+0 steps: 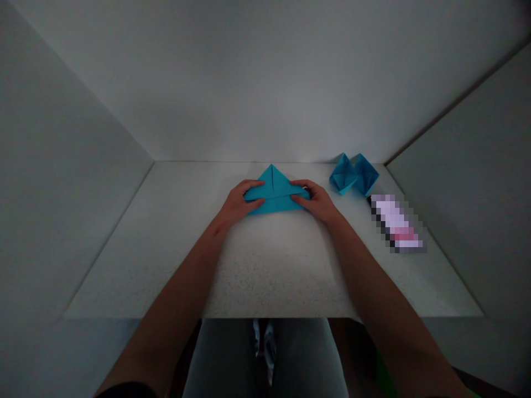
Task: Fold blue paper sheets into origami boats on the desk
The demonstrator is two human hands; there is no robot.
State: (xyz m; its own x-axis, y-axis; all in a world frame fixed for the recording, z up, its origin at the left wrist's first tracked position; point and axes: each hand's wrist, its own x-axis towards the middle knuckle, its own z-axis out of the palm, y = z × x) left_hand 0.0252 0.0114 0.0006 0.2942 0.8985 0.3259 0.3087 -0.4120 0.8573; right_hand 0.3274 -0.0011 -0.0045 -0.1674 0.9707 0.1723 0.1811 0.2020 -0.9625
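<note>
A folded sheet of blue paper (pixel 274 190) lies on the white tabletop between my hands. Its top comes to a point with a slit running down the middle, and a straight band crosses its lower part. My left hand (pixel 239 202) grips the paper's left end, fingers on top and thumb on the lower band. At the right end, my right hand (pixel 317 200) holds it the same way, with fingers above and thumb below. What the fingers do beneath the paper is hidden.
Folded blue paper shapes (pixel 352 174) stand at the back right of the table (pixel 265 265). A pixelated phone-like object (pixel 396 224) lies in front of them. White walls (pixel 265 83) enclose the table at the back and both sides.
</note>
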